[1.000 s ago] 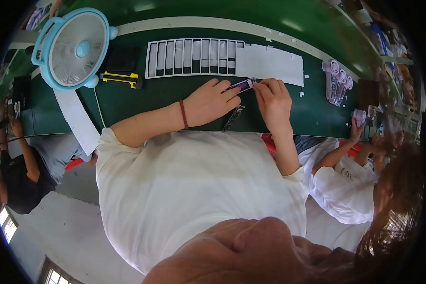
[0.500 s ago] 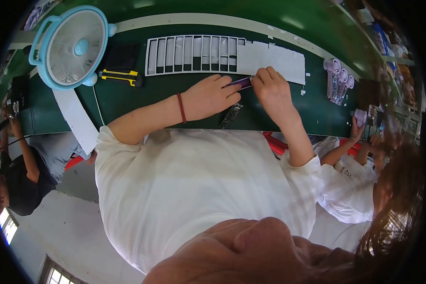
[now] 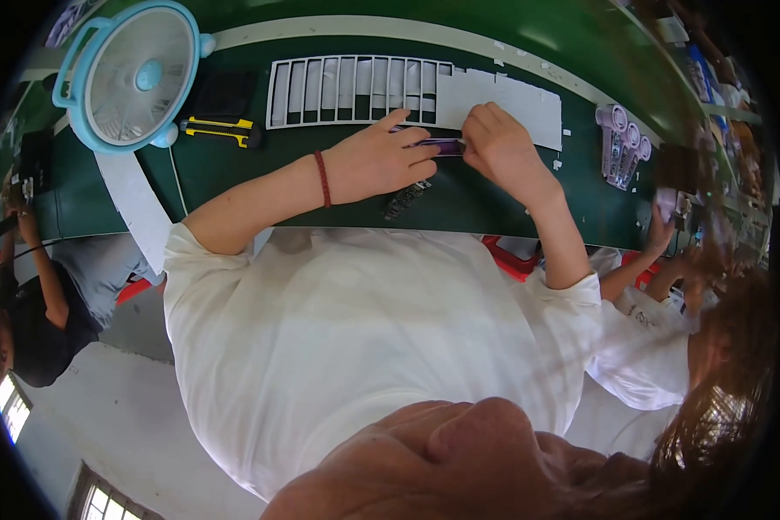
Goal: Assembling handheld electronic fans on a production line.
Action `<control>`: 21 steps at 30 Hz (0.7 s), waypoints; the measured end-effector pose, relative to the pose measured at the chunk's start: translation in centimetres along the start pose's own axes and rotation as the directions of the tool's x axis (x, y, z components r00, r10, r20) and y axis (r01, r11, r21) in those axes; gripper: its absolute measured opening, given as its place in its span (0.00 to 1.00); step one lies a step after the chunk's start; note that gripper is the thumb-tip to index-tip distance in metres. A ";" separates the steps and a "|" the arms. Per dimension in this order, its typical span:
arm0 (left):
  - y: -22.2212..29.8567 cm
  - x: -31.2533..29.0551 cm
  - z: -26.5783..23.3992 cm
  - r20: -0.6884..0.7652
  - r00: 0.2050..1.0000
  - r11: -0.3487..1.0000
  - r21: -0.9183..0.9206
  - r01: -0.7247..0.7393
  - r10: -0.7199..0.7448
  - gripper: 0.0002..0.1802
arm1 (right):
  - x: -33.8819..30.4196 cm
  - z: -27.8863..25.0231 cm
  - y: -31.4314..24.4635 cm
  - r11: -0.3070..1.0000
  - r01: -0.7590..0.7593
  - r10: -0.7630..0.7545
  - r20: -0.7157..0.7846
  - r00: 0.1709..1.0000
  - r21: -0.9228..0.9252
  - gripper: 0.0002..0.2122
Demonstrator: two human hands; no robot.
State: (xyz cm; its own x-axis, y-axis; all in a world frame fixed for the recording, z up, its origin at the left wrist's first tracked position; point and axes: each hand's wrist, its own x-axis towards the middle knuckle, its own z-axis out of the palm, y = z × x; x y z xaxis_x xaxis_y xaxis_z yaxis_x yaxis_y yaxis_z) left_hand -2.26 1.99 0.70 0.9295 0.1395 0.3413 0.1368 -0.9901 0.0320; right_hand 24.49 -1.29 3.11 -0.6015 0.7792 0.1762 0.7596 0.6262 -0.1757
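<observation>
Dark green worktop (image 3: 243, 173), white sheet (image 3: 501, 100) with ladder-like slots on its far side, yellow-black cutter (image 3: 219, 131) off to the left. Purple piece (image 3: 449, 148) sits between both hands, just nearer than the sheet. Left hand (image 3: 368, 166) looks clamped on its left part, index finger stuck out; right hand (image 3: 504, 149) has fingertips pinched together on its right end, exact contact hidden. Handling tip: brace with the left, light fingertip pressure on the right, no twisting, and avoid the dark strip (image 3: 406, 201) just below the left fingers.
</observation>
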 end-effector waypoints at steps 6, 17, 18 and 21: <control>-0.6 -0.4 1.3 -0.029 0.995 0.972 -0.217 0.090 -0.099 0.18 | -1.8 -0.1 1.4 0.920 -0.382 0.392 -0.248 0.886 0.091 0.14; 0.2 0.2 2.2 -0.151 0.944 0.928 -0.281 0.243 -0.293 0.19 | -4.2 3.2 -8.1 0.787 -0.325 0.478 -0.185 0.859 0.525 0.21; 0.0 0.0 2.2 -0.181 0.945 0.939 -0.264 0.222 -0.274 0.17 | -4.2 2.0 -7.1 0.840 -0.276 0.391 -0.168 0.905 0.467 0.18; -0.2 -0.8 1.8 -0.179 0.950 0.945 -0.253 0.206 -0.255 0.14 | -4.1 0.0 -4.7 0.845 -0.327 0.415 -0.134 0.900 0.422 0.18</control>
State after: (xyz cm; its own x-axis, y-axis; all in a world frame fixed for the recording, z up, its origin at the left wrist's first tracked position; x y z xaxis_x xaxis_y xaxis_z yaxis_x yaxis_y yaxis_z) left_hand -2.40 2.10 -1.30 0.7869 0.3821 0.4846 0.2342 -0.9114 0.3385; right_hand 23.39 -7.44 3.18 -0.1930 0.9573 0.2154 0.7343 0.2865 -0.6154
